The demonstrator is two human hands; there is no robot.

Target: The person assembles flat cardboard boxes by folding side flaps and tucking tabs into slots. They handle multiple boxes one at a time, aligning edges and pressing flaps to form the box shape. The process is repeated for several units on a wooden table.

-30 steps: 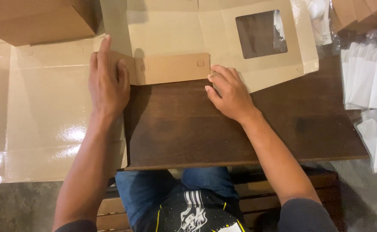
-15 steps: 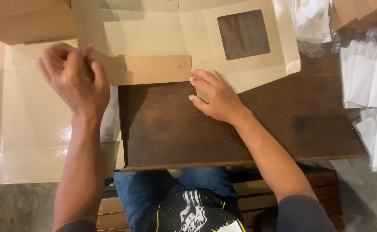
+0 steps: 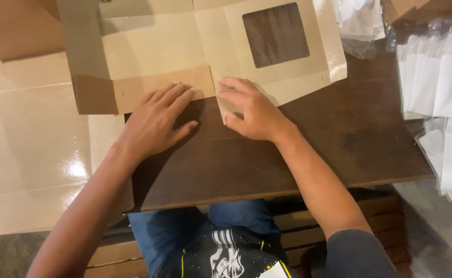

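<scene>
a person sits at a dark wooden tabletop (image 3: 308, 154), seen from above, working on a flat, unfolded cardboard box blank (image 3: 154, 46) of pale tan card with a square window (image 3: 276, 34) of clear film cut in one panel. the left hand (image 3: 156, 121) lies flat, fingers spread and pressed down on a narrow brown flap (image 3: 133, 92) folded along the blank's near edge. the right hand (image 3: 254, 110) rests just beside it, fingers curled and close together, holding down the corner of the window panel. it looks like the creasing stage of folding the box; the next move would seem to call for firm, even pressure along the fold line. glossy cream card sheets (image 3: 30, 154) lie to the left, and clear plastic bags (image 3: 442, 92) are stacked to the right.
</scene>
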